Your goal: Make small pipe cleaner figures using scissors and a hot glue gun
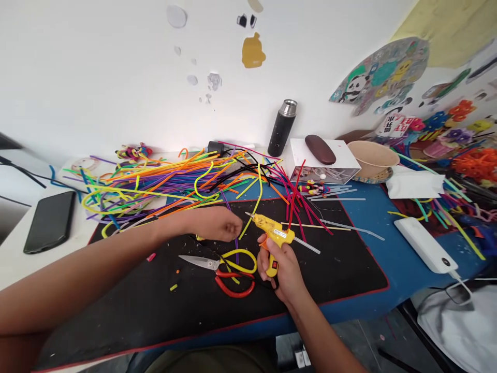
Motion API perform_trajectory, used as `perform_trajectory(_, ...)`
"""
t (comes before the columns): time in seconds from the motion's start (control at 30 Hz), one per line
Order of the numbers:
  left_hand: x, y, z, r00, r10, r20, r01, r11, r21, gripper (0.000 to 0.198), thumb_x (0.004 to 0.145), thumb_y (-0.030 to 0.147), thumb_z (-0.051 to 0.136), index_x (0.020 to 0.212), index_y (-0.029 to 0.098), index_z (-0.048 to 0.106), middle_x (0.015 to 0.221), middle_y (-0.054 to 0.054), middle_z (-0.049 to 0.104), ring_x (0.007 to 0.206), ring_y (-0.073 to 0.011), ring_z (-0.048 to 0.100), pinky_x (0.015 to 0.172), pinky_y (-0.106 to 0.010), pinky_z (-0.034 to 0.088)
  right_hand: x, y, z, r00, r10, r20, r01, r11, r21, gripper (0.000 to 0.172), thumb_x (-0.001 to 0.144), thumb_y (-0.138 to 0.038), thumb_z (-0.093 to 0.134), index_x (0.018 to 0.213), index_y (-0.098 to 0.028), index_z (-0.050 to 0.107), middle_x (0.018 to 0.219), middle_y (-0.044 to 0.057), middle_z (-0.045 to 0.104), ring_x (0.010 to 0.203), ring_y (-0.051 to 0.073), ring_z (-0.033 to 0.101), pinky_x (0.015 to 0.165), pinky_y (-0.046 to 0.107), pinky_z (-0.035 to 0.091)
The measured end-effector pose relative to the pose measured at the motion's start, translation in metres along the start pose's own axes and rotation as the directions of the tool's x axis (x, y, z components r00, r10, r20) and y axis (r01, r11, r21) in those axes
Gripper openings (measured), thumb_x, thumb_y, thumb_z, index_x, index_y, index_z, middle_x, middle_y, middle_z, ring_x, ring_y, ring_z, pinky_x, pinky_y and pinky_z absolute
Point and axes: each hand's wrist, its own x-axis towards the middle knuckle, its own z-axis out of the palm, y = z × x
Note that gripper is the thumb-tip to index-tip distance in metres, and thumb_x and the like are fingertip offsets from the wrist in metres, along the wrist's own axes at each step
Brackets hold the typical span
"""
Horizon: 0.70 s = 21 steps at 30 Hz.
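Note:
My right hand [285, 267] is wrapped round the handle of a yellow hot glue gun [274, 230], a finger near its orange trigger. Its nozzle points up and left, and a clear glue stick [308, 245] juts from the back. Just left of the nozzle, my left hand [223, 225] is closed with its fingers curled; whatever they hold is hidden. Below it on the black mat [147, 290] lie scissors [217, 264] with one yellow and one red handle. A yellow pipe cleaner [259, 191] passes close by the nozzle.
A heap of coloured pipe cleaners [166, 178] spreads along the wall. Behind stand a black flask [282, 127] and a white box [341, 155] topped by a dark red case [320, 149]. A phone [50, 221] lies left, a white power bank [425, 244] right.

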Motion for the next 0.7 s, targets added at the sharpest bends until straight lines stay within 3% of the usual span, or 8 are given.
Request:
perform_trajectory(0.1, 0.032, -0.008, -0.003, 0.978, 0.100, -0.184, -0.107, 0.994, -0.027, 0.009, 0.084, 0.020, 0.065, 0.089, 0.022, 0.072, 0.096, -0.002, 0.078, 0.092, -0.0195, 0.071, 0.086, -0.025, 0.050, 0.000, -0.001, 0.005, 1.000, -0.005, 0.007, 0.005, 1.000, -0.011, 0.037, 0.091, -0.051, 0.079, 0.098, -0.016, 0.069, 0.052, -0.007, 0.054, 0.037, 0.010, 0.049, 0.038, 0.018, 0.033)
perform_trajectory(0.23, 0.075, -0.020, -0.013, 0.922, 0.048, -0.385, -0.082, 0.994, -0.071, 0.005, 0.081, 0.021, 0.067, 0.076, 0.021, 0.066, 0.104, -0.007, 0.078, 0.118, -0.0248, 0.070, 0.100, -0.030, 0.050, -0.006, -0.006, 0.004, 1.000, -0.025, -0.007, 0.025, 0.999, -0.036, 0.038, 0.091, -0.051, 0.079, 0.098, -0.016, 0.068, 0.052, -0.007, 0.054, 0.037, 0.009, 0.049, 0.037, 0.018, 0.032)
perform_trajectory(0.3, 0.082, -0.024, -0.020, 0.888, 0.013, -0.460, -0.059, 0.994, -0.088, 0.010, 0.086, 0.026, 0.061, 0.080, 0.020, 0.065, 0.104, -0.008, 0.077, 0.117, -0.0257, 0.069, 0.103, -0.033, 0.049, -0.009, -0.009, 0.001, 0.999, -0.033, -0.018, 0.032, 0.998, -0.045, 0.038, 0.092, -0.052, 0.079, 0.099, -0.016, 0.068, 0.052, -0.007, 0.054, 0.036, 0.009, 0.048, 0.036, 0.018, 0.031)
perform_trajectory(0.4, 0.067, -0.024, -0.026, 0.855, -0.037, -0.517, -0.030, 0.992, -0.121, 0.016, 0.087, 0.031, 0.057, 0.090, 0.019, 0.067, 0.101, -0.007, 0.077, 0.098, -0.0236, 0.070, 0.094, -0.034, 0.053, -0.012, -0.010, -0.004, 0.999, -0.041, -0.026, 0.040, 0.998, -0.053, 0.038, 0.092, -0.051, 0.079, 0.099, -0.016, 0.068, 0.052, -0.007, 0.055, 0.037, 0.009, 0.048, 0.037, 0.018, 0.033)
perform_trajectory(0.5, 0.035, -0.014, -0.020, 0.923, -0.032, -0.383, -0.039, 0.983, -0.178, 0.013, 0.085, 0.029, 0.059, 0.089, 0.019, 0.067, 0.085, -0.002, 0.078, 0.080, -0.0187, 0.072, 0.077, -0.028, 0.055, -0.011, -0.007, -0.006, 0.999, -0.027, -0.020, 0.026, 0.999, -0.043, 0.038, 0.092, -0.051, 0.080, 0.098, -0.015, 0.069, 0.052, -0.007, 0.055, 0.037, 0.009, 0.049, 0.038, 0.018, 0.033)
perform_trajectory(0.53, 0.026, -0.010, -0.015, 0.976, -0.017, -0.215, -0.042, 0.962, -0.270, 0.012, 0.085, 0.026, 0.059, 0.092, 0.019, 0.067, 0.085, -0.002, 0.078, 0.079, -0.0183, 0.073, 0.076, -0.027, 0.055, -0.010, -0.006, -0.005, 1.000, -0.019, -0.016, 0.019, 0.999, -0.037, 0.038, 0.091, -0.051, 0.080, 0.098, -0.015, 0.069, 0.052, -0.007, 0.055, 0.037, 0.009, 0.049, 0.037, 0.018, 0.032)
perform_trajectory(0.6, 0.015, -0.003, -0.001, 1.000, 0.014, 0.008, -0.010, 0.931, -0.366, 0.013, 0.083, 0.021, 0.060, 0.093, 0.019, 0.068, 0.088, -0.002, 0.079, 0.081, -0.0184, 0.074, 0.074, -0.026, 0.056, -0.007, -0.003, -0.001, 1.000, -0.004, -0.001, 0.004, 1.000, -0.026, 0.039, 0.090, -0.052, 0.080, 0.098, -0.015, 0.068, 0.052, -0.007, 0.055, 0.036, 0.009, 0.049, 0.036, 0.017, 0.031)
perform_trajectory(0.7, 0.017, 0.001, 0.017, 0.999, -0.025, -0.032, 0.014, 0.952, -0.304, 0.011, 0.080, 0.019, 0.062, 0.088, 0.018, 0.070, 0.082, -0.001, 0.077, 0.074, -0.0172, 0.071, 0.069, -0.024, 0.053, -0.004, -0.001, 0.010, 1.000, 0.000, 0.022, 0.000, 1.000, -0.027, 0.039, 0.091, -0.052, 0.080, 0.099, -0.016, 0.068, 0.053, -0.007, 0.054, 0.037, 0.009, 0.050, 0.037, 0.017, 0.032)
